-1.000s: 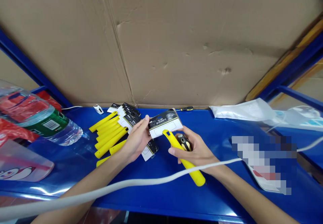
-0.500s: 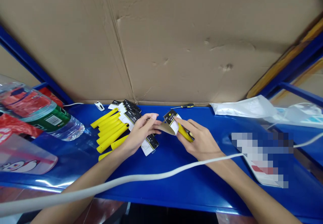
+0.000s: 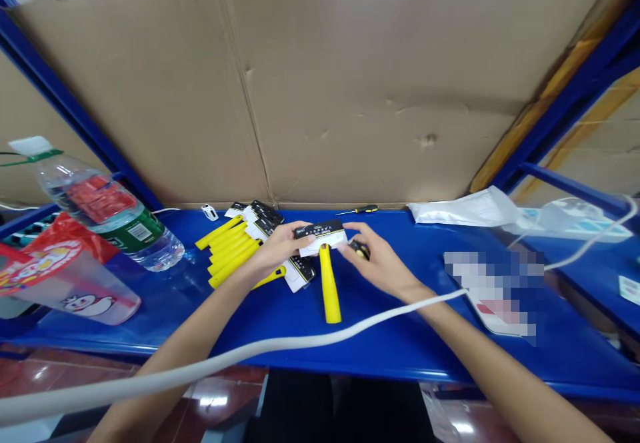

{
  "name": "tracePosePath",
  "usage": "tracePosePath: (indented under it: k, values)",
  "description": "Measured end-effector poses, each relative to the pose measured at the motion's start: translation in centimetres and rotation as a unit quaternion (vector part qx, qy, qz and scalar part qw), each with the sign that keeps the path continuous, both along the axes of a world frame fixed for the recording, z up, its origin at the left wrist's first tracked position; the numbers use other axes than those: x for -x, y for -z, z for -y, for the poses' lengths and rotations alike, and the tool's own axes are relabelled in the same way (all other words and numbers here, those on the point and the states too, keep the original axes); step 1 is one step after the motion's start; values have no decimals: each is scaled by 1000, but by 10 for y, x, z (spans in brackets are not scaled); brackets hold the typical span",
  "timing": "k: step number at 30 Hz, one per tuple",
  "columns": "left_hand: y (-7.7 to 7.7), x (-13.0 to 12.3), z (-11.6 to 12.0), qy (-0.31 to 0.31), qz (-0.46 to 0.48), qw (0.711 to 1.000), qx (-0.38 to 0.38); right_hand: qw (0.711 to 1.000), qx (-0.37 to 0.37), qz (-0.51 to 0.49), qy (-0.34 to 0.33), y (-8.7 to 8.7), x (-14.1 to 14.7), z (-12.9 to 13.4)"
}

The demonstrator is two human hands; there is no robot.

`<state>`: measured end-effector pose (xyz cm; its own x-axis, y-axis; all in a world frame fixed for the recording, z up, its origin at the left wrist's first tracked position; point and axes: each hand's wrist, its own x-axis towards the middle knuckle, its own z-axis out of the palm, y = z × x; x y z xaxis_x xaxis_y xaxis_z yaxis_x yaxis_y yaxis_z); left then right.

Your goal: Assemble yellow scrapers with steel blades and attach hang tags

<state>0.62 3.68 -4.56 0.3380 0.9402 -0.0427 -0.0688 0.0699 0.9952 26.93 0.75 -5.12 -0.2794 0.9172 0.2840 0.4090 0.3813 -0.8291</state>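
Between my hands is a black and white card package (image 3: 327,229), with a yellow handle (image 3: 329,286) hanging from its lower edge toward me. My left hand (image 3: 285,243) pinches the package's left end. The fingers of my right hand (image 3: 375,256) close on its right end, and a black and yellow tool (image 3: 359,249) sits in that same hand, partly hidden. Left of my left hand lie several yellow handles (image 3: 233,253) side by side, with black and white cards (image 3: 299,271) at their right ends.
A water bottle (image 3: 120,210) and a pink-lidded cup (image 3: 85,293) stand at the left. A small screwdriver (image 3: 365,209) lies by the cardboard wall (image 3: 350,96). White plastic packaging (image 3: 465,208) is back right. A white cable (image 3: 280,343) crosses in front of my arms.
The package has turned flat toward me between both hands, and its yellow handle now points down. My right hand has opened out slightly around the tool. The camera view has shifted.
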Motion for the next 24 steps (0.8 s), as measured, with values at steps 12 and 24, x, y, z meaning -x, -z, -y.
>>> tracePosePath:
  k: [12,24]
  values:
    - [-29,7,-36,239,-368,870,-223,983,51,44,173,10,-72,-60]
    - [-27,41,96,-62,-274,901,-329,921,13,316,227,31,-97,-80]
